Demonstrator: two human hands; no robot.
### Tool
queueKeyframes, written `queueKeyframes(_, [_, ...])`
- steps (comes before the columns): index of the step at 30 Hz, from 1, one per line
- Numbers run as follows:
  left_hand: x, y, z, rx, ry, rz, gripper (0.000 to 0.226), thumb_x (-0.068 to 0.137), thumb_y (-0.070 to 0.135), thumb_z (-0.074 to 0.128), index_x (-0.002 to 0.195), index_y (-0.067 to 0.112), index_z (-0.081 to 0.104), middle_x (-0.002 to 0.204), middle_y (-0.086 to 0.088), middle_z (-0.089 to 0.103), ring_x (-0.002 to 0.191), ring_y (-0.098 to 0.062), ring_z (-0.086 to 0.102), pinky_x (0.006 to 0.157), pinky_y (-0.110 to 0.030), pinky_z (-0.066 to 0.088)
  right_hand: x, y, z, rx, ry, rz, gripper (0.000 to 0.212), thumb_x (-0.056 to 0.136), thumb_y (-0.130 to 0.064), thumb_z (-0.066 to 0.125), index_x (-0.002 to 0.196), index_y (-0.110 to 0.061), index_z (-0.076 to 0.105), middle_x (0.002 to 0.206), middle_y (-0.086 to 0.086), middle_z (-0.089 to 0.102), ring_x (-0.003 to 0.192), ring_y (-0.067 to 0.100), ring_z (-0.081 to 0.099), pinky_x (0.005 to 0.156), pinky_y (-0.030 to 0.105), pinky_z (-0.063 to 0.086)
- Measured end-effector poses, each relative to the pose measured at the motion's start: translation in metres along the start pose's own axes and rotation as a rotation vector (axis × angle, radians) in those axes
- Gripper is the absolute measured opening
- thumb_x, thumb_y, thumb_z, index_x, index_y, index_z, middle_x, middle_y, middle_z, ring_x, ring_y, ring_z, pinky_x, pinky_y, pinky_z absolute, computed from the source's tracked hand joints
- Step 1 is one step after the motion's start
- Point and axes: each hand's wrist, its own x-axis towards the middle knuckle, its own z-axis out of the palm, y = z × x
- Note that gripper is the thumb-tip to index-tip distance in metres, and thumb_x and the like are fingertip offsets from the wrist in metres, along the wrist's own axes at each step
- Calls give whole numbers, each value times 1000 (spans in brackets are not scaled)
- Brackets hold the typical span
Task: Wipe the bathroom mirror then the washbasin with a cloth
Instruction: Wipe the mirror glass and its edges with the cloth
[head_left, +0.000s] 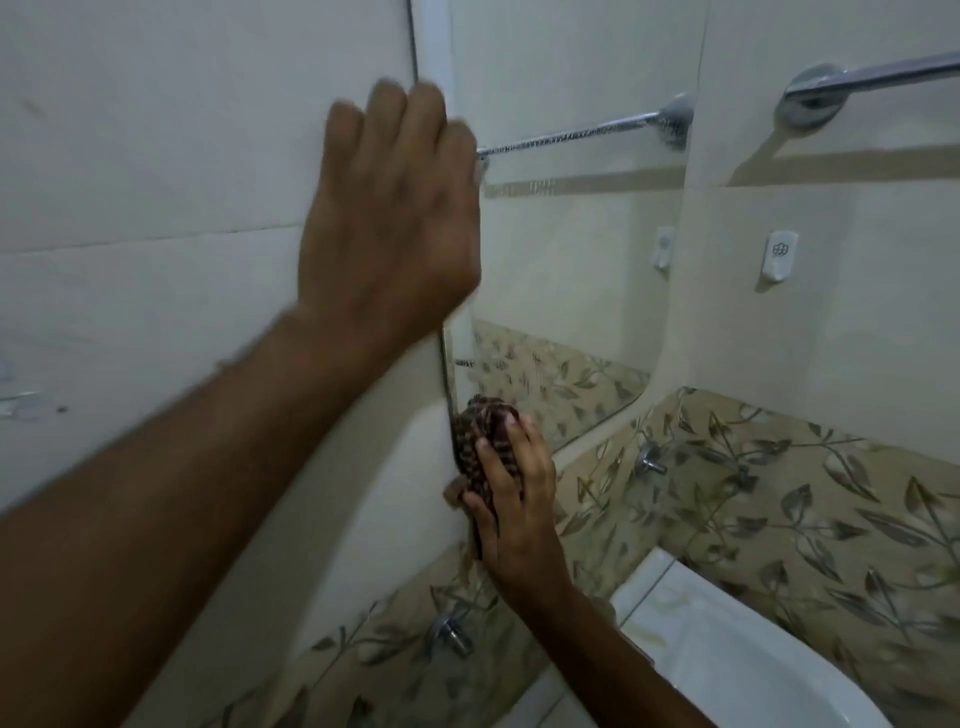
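Observation:
The mirror (571, 260) hangs on the wall ahead, seen at a slant, and reflects a towel rail and leaf-pattern tiles. My left hand (389, 223) is raised at the mirror's upper left edge, fingers fairly straight and lying against the wall there; it is blurred. My right hand (514, 514) grips a bunched dark checked cloth (480, 441) and presses it on the mirror's lower left edge. The white washbasin (727, 670) sits below at the bottom right, partly cut off by the frame.
A chrome towel rail (883, 73) and a white wall hook (777, 257) are on the right wall. Chrome valves (649, 460) stick out of the leaf-pattern tile band, with another valve (449, 631) lower left. White tiled wall fills the left.

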Motion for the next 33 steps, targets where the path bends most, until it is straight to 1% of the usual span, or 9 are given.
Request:
queueKeyframes(3, [-59,28,8,-156,-37,104,20,102,16,35,87,10,48,90,-15,49,84,-30,42,74,-46,31,12,-14,1,32,38,-3,46,106,-30,40,150,-17,32,160,11,21,150,35,20,122,47,21])
queueKeyframes(5, [-65,25,12,-171,-55,85,21,101,16,36,86,10,49,86,-14,50,79,-30,42,71,-45,30,50,-21,-7,42,79,-12,44,107,-27,37,149,-15,34,159,15,25,150,36,20,124,39,15])
queueKeyframes(9, [-90,35,12,-187,-32,102,20,101,15,36,89,8,51,87,-17,52,78,-31,43,71,-46,31,93,-33,-12,58,121,-10,51,99,-9,50,147,-10,32,159,19,28,152,33,14,125,38,10])
queueKeyframes(17, [-111,51,24,-216,-81,105,20,99,16,41,82,12,50,81,-12,49,75,-29,43,69,-45,31,-9,-14,7,104,54,116,47,107,-30,34,153,-19,29,162,10,22,152,37,15,124,44,16])
queueKeyframes(21, [-123,61,34,-218,-136,174,17,97,16,43,85,11,53,84,-13,51,79,-32,48,70,-46,35,6,-16,3,162,96,159,46,109,-33,26,152,-19,32,161,13,25,152,36,13,124,41,14])
queueKeyframes(23, [-124,61,37,-204,-158,189,15,96,16,44,87,10,53,87,-13,52,83,-33,49,71,-46,36,25,-8,-1,190,135,200,44,107,-30,33,150,-18,37,162,10,23,153,32,11,125,40,12])
queueKeyframes(27, [-123,60,37,-204,-178,176,16,97,16,42,85,11,51,85,-12,50,83,-32,48,70,-45,35,50,42,-2,195,251,446,47,104,-33,44,149,-23,42,163,-13,17,153,19,13,120,55,26])
queueKeyframes(30, [-124,60,38,-193,-197,174,13,94,15,44,87,9,54,87,-13,52,87,-33,50,72,-44,34,58,73,-5,236,332,597,45,104,-34,46,149,-28,41,159,-11,22,149,12,20,115,53,35])
queueKeyframes(33, [-124,61,38,-199,-199,164,12,93,14,44,87,9,53,87,-13,53,86,-32,49,71,-44,33,58,67,-7,250,343,628,46,104,-35,46,149,-28,40,159,-11,23,149,9,21,115,51,36])
